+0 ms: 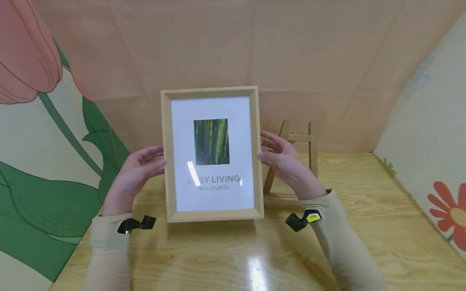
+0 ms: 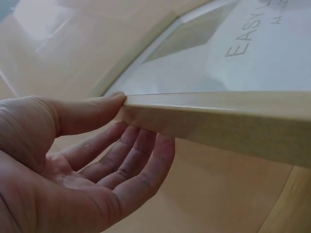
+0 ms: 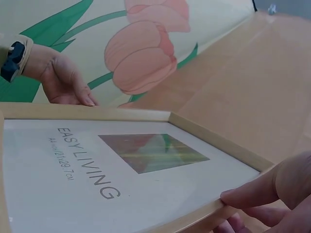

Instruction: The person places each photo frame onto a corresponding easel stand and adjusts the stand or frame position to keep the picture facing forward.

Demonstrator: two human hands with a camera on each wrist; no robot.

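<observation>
A light wooden picture frame (image 1: pixel 212 216) is held up between two hands, its glazed front facing the head camera. Behind the glass lies a white sheet with a green bamboo picture (image 1: pixel 211 141) and the words "EASY LIVING". My left hand (image 1: pixel 136 167) grips the left side of the frame, thumb at the front edge and fingers behind, as the left wrist view shows. On the opposite side my right hand (image 1: pixel 282 161) pinches the edge, its thumb on the front rim (image 3: pixel 204 216). A small wooden easel (image 1: pixel 313 147) stands behind, partly hidden by the right hand and the frame.
The wooden table (image 1: pixel 204 258) lies below. A plain pinkish-brown backdrop (image 1: pixel 309 60) rises at its far edge. Side panels carry painted flowers, a large tulip (image 1: pixel 29 52) at left and a red flower (image 1: pixel 456 214) at right.
</observation>
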